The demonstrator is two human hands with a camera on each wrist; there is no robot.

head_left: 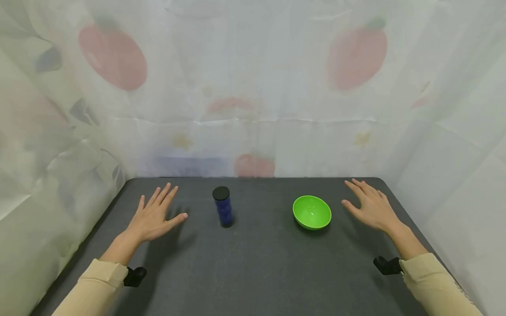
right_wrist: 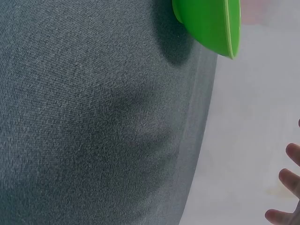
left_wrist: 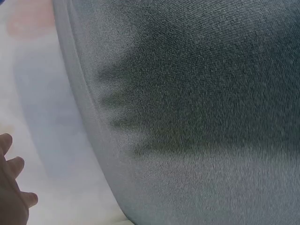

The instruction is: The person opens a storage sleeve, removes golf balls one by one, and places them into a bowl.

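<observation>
A dark blue cylindrical container (head_left: 223,207) with a black lid stands upright on the grey table (head_left: 253,263). Right of it sits an empty green bowl (head_left: 312,212), whose outer wall (right_wrist: 211,21) also shows in the right wrist view. My left hand (head_left: 156,215) hovers flat with fingers spread, left of the container and apart from it. My right hand (head_left: 369,204) is spread the same way just right of the bowl, holding nothing. Only fingertips (left_wrist: 11,187) of the left hand and fingertips (right_wrist: 288,187) of the right hand show in the wrist views.
A pale curtain (head_left: 253,87) printed with red fruit closes in the table at the back and both sides. The table's far edge runs just behind both hands. Black wrist mounts (head_left: 134,276) sit at both cuffs.
</observation>
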